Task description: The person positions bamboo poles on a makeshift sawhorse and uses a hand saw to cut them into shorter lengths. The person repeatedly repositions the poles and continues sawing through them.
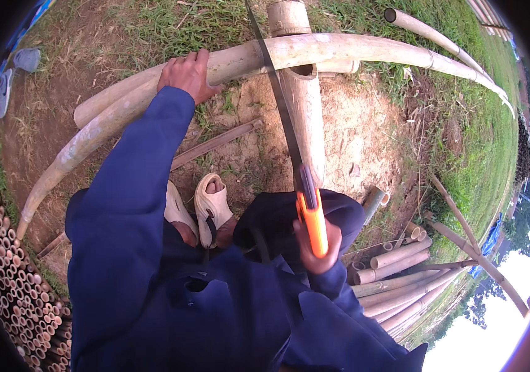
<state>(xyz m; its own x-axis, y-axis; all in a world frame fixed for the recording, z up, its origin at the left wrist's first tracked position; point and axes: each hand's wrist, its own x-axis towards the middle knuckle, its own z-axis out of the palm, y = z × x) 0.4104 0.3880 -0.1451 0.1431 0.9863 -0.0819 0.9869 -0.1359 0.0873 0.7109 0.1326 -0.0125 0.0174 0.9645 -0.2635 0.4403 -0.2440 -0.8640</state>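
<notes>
A long pale bamboo pole (358, 49) runs across in front of me, its ends curving in the fisheye picture. My left hand (187, 75) lies over it left of the saw, with the fingers closed round the top. In my right hand (330, 249) is the orange and black handle of a hand saw (284, 115). Its long dark blade crosses the pole at an angle; how deep it sits in the bamboo, I cannot tell. Beneath the pole, a thicker bamboo piece (307, 124) reaches back toward my knee.
Pale sawdust (358, 130) covers the ground around the support. A split bamboo strip (218, 144) lies near my sandals (213, 208). Cut bamboo (395, 260) is piled at the right, with a large stack of tubes (4, 260) at the left. Another pole (429, 34) rests at the far right.
</notes>
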